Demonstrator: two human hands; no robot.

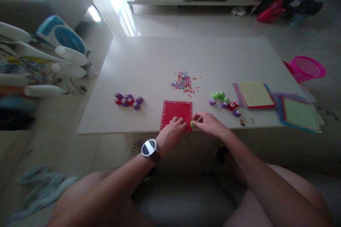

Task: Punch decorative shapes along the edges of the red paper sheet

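Note:
A red sheet [174,111] with small pale shapes along its edges lies near the front edge of the white table. My left hand [173,130], with a watch on its wrist, rests on the sheet's lower part, fingers bent and nothing seen in them. At the sheet's right edge my right hand [207,123] pinches a small green piece [192,123]. Beyond the sheet is a scattered pile of tiny coloured pieces [183,81]. Purple and red pieces with round white tops [129,101] sit to the left; similar green, purple and red ones [225,103] sit to the right.
A stack of coloured sheets [254,94] lies on the right of the table [149,56]. Beside it, bordered sheets [301,113] reach the corner. A pink basket [307,68] stands past the right edge. Two tiny objects [242,122] lie near the front edge.

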